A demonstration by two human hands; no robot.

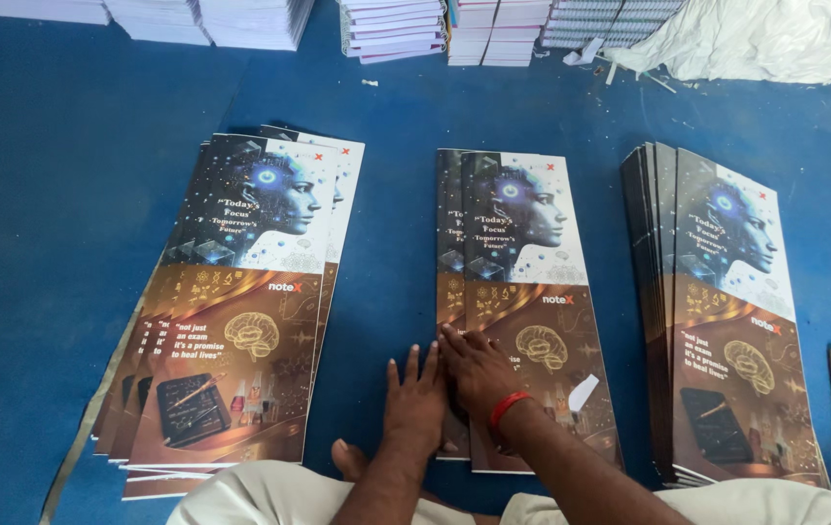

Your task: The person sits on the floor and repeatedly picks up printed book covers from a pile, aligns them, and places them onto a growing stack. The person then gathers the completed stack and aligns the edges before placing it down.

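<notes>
Under your fingers spreads a blue floor (65, 194). Left of them lies a fanned pile of printed covers (230, 311); right of them, a tidier pile (726, 311). The middle stack of covers (532, 282) sits directly beneath them. Your left hand (413, 399) rests flat at its lower left edge, fingers spread, gripping nothing. Your right hand (474, 367) presses flat on the top cover, touching the left. A red wristband (506, 408) circles the right wrist.
</notes>
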